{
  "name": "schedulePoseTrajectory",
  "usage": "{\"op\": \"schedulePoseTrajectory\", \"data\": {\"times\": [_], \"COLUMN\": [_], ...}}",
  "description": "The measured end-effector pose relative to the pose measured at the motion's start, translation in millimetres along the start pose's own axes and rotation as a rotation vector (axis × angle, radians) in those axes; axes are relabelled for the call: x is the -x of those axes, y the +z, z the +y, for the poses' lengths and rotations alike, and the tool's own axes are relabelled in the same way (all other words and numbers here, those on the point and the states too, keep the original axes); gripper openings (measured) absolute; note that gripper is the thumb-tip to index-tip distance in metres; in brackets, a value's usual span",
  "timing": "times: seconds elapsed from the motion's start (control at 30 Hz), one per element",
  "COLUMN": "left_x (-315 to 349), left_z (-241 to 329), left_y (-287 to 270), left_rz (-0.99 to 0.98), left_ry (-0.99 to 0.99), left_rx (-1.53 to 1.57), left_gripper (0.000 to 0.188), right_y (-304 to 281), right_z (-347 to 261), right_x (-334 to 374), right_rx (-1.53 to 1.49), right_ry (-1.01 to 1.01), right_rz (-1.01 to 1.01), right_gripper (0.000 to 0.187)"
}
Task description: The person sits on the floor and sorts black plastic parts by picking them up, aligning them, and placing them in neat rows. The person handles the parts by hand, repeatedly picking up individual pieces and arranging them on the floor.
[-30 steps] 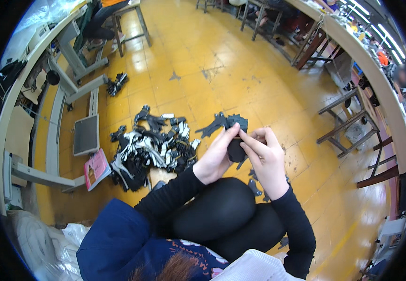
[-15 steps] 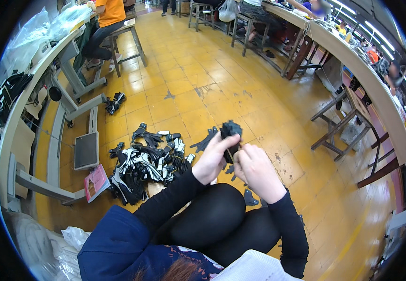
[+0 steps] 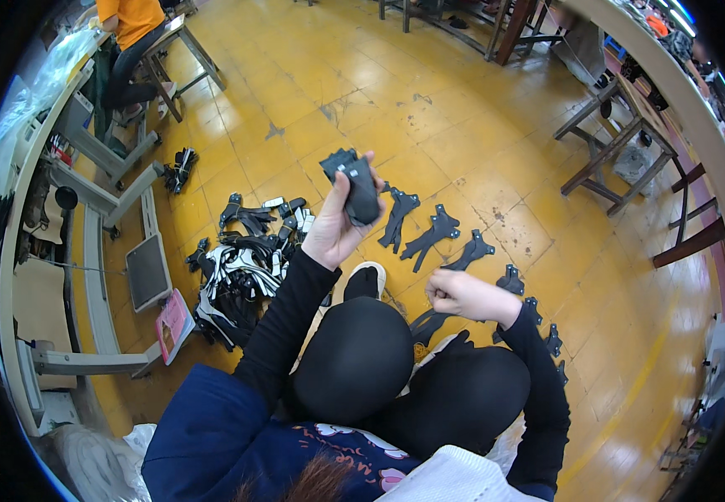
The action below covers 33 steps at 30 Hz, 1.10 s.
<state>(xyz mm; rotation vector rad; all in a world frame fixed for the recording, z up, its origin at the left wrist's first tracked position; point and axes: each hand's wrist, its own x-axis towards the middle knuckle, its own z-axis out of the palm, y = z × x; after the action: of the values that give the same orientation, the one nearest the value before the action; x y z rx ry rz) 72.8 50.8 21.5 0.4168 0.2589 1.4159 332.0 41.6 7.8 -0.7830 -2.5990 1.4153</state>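
In my left hand point(image 3: 341, 219), raised above the floor ahead of my knees, is a stack of dark grey fabric pieces point(image 3: 366, 199) with small pale marks near its far end. The fingers and thumb wrap round it. My right hand point(image 3: 463, 294) is closed in a fist over my right knee; whether something small is inside cannot be seen. Just below that fist a dark strap point(image 3: 429, 325) shows, and I cannot tell whether the hand touches it. Several dark forked fabric straps point(image 3: 433, 236) lie in a curved row on the floor, running past my right forearm.
A heap of black and white straps point(image 3: 245, 266) lies on the floor at left, with a dark bundle point(image 3: 180, 171) beyond it. Beside the heap are a pink booklet point(image 3: 175, 325) and a machine pedal point(image 3: 149, 270). A wooden stool point(image 3: 622, 138) stands right; a person in orange point(image 3: 132, 23) is far left.
My hands have parted. The left, still with the grey stack, has gone forward and left; the right has drawn back, closed. The view has tilted down, showing more of the strap row.
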Motion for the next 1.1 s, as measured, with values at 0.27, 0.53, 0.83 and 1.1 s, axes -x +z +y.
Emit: {"op": "schedulePoseTrajectory", "data": {"times": [0.27,0.53,0.83,1.1], "left_x": [-17,-20,-2,24], "left_z": [-47,-80,-140,-158], "left_y": [-51,-137,-193,-212], "left_rz": [0.053,0.041,0.328,0.399], "left_ry": [-0.351,-0.683,-0.733,-0.815], "left_rx": [-0.068,0.008,-0.288,-0.487], "left_gripper": [0.058,0.063,0.046,0.035], "right_y": [204,212,142,176], "right_z": [190,208,160,172], "right_x": [12,-9,-47,-38], "right_rx": [-0.343,-0.179,-1.147,-0.972], "right_ry": [0.237,0.285,0.44,0.624], "right_rz": [-0.033,0.131,0.617,0.733], "right_gripper": [0.023,0.025,0.025,0.019]}}
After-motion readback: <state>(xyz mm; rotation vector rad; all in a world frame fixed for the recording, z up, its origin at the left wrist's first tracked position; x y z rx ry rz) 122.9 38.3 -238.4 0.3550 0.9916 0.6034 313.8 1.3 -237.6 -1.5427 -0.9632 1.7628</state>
